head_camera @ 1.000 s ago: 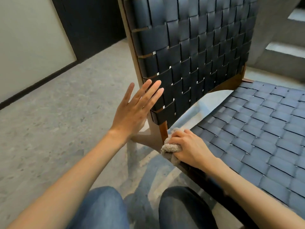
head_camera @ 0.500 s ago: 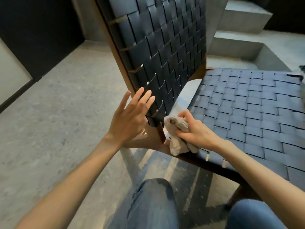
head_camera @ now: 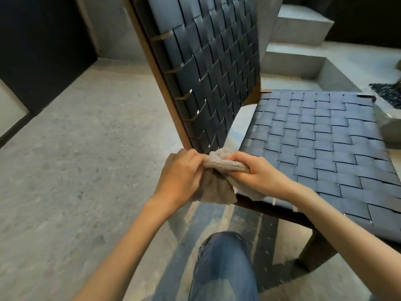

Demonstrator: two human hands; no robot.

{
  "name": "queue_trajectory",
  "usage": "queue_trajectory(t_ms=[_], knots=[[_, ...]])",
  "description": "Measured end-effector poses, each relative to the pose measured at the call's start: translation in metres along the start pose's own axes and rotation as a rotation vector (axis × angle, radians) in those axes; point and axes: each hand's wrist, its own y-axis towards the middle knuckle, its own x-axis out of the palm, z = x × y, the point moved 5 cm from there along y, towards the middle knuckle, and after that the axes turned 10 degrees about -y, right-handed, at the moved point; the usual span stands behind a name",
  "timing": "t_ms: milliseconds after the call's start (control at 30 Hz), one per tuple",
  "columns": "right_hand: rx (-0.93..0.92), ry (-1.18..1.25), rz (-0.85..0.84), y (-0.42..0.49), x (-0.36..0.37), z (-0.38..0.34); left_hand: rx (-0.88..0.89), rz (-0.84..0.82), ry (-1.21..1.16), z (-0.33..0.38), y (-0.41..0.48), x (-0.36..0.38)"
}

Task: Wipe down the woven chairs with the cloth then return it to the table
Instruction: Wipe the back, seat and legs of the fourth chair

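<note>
Change: left hand (head_camera: 180, 174), half a second ago open and lifted beside the chair back, is now down at centre frame and on the cloth (head_camera: 217, 190). The cloth is no longer a wad; it is stretched between both hands, lower edge hanging. Probably refolding for a fresh face, so wiping is paused, not finished. Left fingers curl and pinch the cloth's left end. Right hand (head_camera: 258, 177) grips the right end. Cloth is at the seat corner of the chair (head_camera: 325, 148). No table in view.
</note>
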Motion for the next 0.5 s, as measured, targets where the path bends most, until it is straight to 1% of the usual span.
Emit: queue_trajectory(t_ms=[67,200,267,333,400,433,500], knots=[[-0.014,-0.003,0.011,0.002,-0.003,-0.007,-0.095,-0.011,-0.006,-0.013,-0.004,-0.015],[-0.118,-0.124,0.155,0.017,-0.011,-0.030,-0.197,0.095,0.019,-0.032,-0.016,-0.042],[-0.084,-0.152,0.274,0.026,-0.013,-0.039,-0.257,0.157,-0.013,-0.040,-0.014,-0.054],[-0.030,-0.217,0.449,0.034,-0.016,-0.048,-0.348,0.256,-0.069,-0.049,-0.007,-0.066],[0.029,-0.279,0.630,0.042,-0.023,-0.060,-0.436,0.352,-0.202,-0.059,0.005,-0.073],[0.060,-0.286,0.685,0.046,-0.026,-0.065,-0.452,0.380,-0.293,-0.062,0.014,-0.074],[0.075,-0.258,0.713,0.056,-0.031,-0.074,-0.431,0.394,-0.437,-0.063,0.031,-0.075]])
